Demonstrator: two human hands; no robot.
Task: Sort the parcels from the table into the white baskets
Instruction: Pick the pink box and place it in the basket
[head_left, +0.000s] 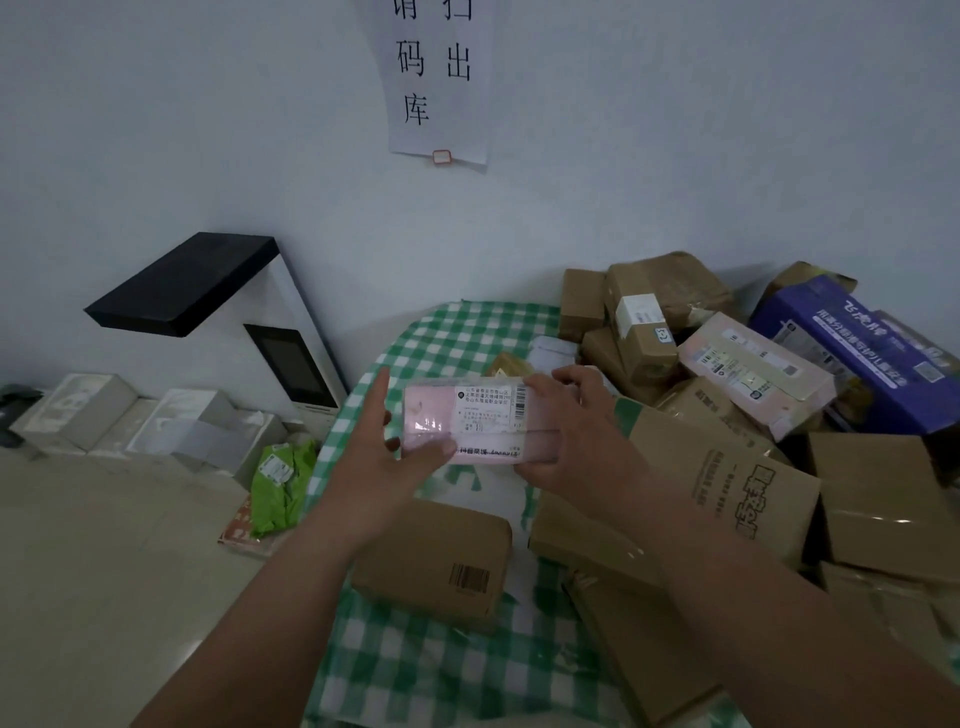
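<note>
Above checked cloth (457, 332), glossy pink parcel (470, 423), left hand (387, 457) and right hand (569, 431) fingers curled round its ends

A parcel pickup station: piled cardboard parcels (727, 499), a scanning terminal (249, 322), a scan-out wall notice (436, 78).

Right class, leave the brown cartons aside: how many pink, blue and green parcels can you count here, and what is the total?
Pink: 2 (the held pink plastic-wrapped parcel and the pale pink box on the pile)
Blue: 1 (the blue printed carton)
Green: 1 (the green plastic bag parcel on the floor)
Total: 4
</note>
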